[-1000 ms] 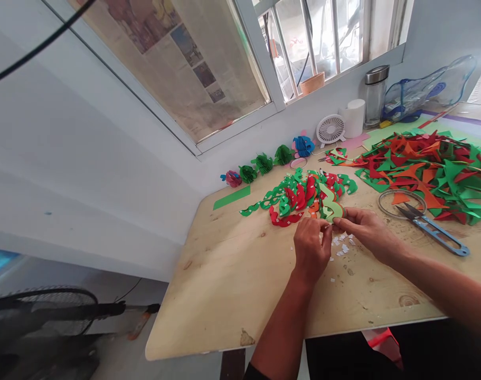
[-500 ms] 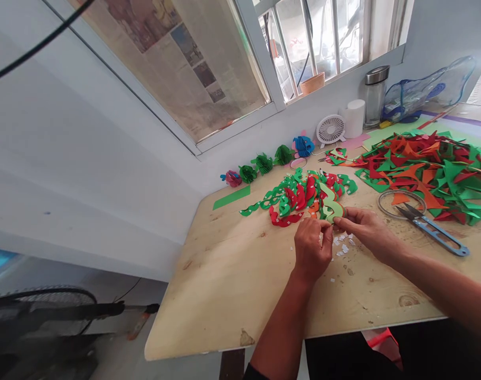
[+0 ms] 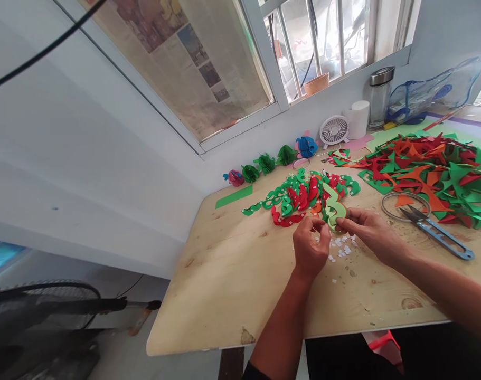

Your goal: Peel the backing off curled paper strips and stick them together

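Note:
Between the thumb and fingers of my right hand (image 3: 369, 232) is the lower end of a light green wavy paper cutout (image 3: 332, 200), with an orange edge showing behind it. Just left of that end, my left hand (image 3: 309, 245) is closed in a pinch; anything in it is too small to make out. Beyond both hands lies a pile of red and green wavy paper cutouts (image 3: 299, 194), many carrying small white squares. Tiny white paper bits (image 3: 345, 249) are scattered on the wooden table (image 3: 220, 274) under my hands.
Blue-handled thread snips (image 3: 442, 235) and a metal ring (image 3: 385, 208) lie to the right, before a heap of paper scraps (image 3: 430, 171). Along the wall stand folded paper figures (image 3: 266, 163), a small white fan (image 3: 334, 131) and a glass bottle (image 3: 380, 100).
My left hand has drawn slightly away from the light green cutout, opening a small gap. My right hand keeps its hold. The whole view has shifted a little.

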Demonstrator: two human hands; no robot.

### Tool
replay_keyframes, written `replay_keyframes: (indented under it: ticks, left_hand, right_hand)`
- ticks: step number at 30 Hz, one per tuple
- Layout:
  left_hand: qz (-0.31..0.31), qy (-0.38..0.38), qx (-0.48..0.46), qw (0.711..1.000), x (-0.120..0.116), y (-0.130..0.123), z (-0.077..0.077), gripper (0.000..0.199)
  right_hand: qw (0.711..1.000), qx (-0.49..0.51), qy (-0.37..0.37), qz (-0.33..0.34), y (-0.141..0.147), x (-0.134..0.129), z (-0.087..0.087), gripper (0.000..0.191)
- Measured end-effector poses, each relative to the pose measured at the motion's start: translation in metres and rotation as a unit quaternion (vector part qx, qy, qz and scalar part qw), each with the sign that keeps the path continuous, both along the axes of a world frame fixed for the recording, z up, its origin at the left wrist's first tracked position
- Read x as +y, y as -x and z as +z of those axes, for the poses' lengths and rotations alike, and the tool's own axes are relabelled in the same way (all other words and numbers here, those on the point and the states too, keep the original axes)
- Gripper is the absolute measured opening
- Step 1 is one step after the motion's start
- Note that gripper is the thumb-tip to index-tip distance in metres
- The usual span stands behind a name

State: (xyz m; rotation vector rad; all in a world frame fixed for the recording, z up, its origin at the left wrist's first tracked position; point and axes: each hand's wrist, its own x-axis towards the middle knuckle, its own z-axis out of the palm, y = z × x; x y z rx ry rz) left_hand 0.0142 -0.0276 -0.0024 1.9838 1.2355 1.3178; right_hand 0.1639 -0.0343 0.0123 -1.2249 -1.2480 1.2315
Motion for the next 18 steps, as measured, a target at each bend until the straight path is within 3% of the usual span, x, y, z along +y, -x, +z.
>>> replay_keyframes:
  ticks: [4, 11, 14, 18]
  left_hand:
    - [-0.013, 0.081, -0.067, 0.994, 0.0005, -0.0014, -0.0001, 0.010]
    - [-0.020, 0.134, -0.125, 0.983, 0.0022, -0.0040, -0.0004, 0.011]
    - [-0.045, 0.203, -0.209, 0.956, 0.0055, -0.0043, -0.0010, 0.015]
    - [-0.090, 0.300, -0.327, 0.892, 0.0100, -0.0042, -0.0020, 0.022]
  right_hand:
    - [1.000, 0.006, 0.015, 0.017, 0.0005, 0.0003, -0.0014, 0.035]
    - [0.999, 0.006, 0.021, 0.029, 0.0027, -0.0007, 0.0009, 0.044]
    - [0.999, 0.007, 0.023, 0.037, 0.0042, -0.0019, 0.0049, 0.047]
    - [0.997, 0.027, 0.030, 0.058, 0.0055, -0.0032, 0.0080, 0.046]
